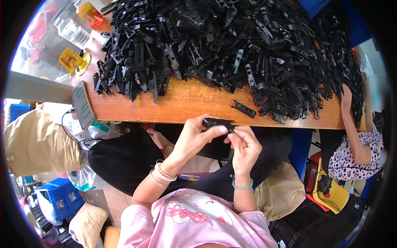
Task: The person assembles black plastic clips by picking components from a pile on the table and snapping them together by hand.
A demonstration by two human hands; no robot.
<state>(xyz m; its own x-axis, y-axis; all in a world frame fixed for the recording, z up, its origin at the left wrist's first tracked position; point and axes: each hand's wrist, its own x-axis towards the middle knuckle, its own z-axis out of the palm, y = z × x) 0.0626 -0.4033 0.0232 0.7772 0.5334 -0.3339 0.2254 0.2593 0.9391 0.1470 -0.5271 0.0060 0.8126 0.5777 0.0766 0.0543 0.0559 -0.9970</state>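
Note:
Both my hands meet just off the front edge of the wooden table (pixel 182 103), around a small black plastic part (pixel 218 123). My left hand (pixel 197 134) grips the part's body between thumb and fingers. At its right end, the pinched fingers of my right hand (pixel 245 144) close on the same piece. Beyond my hands rises a big pile of similar black plastic parts (pixel 198 45), long and narrow, a few of them grey. One loose black part (pixel 244 108) lies alone near the table edge, a little right of my hands.
At the table's left stand a phone (pixel 84 105) with a cable, a yellow container (pixel 71 60) and a clear plastic bottle (pixel 74 34). On the right, a co-worker's hand (pixel 346 98) reaches into the pile. A blue crate (pixel 62 198) and brown sacks (pixel 39 140) sit at lower left.

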